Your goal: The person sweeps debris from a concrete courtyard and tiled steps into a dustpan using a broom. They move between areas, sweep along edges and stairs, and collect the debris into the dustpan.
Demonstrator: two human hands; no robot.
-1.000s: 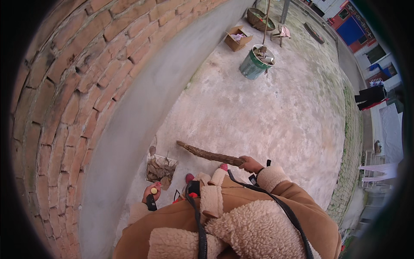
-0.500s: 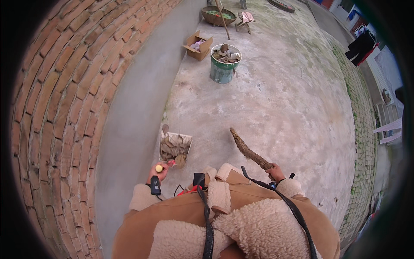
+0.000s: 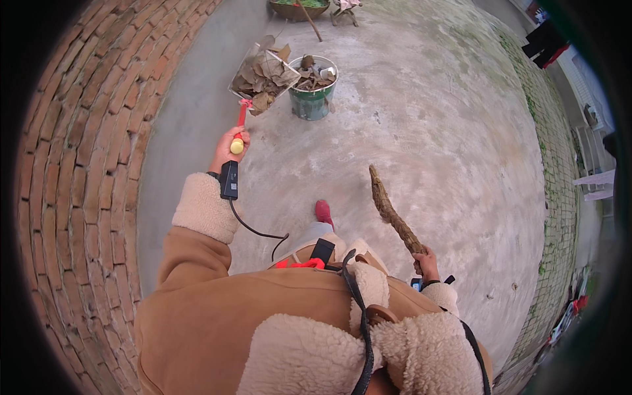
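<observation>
Dustpan, leaf-laden, raised by left hand beside green bucket (unemptied); right hand grip clenched on stick.

I am watching through one head-worn fisheye looking steeply down over the person's chest at the concrete yard, the brick wall curving along the left rim, both arms close below, bucket farther ahead.

Dry leaves hide the dustpan's floor; the basket is cut off.
</observation>
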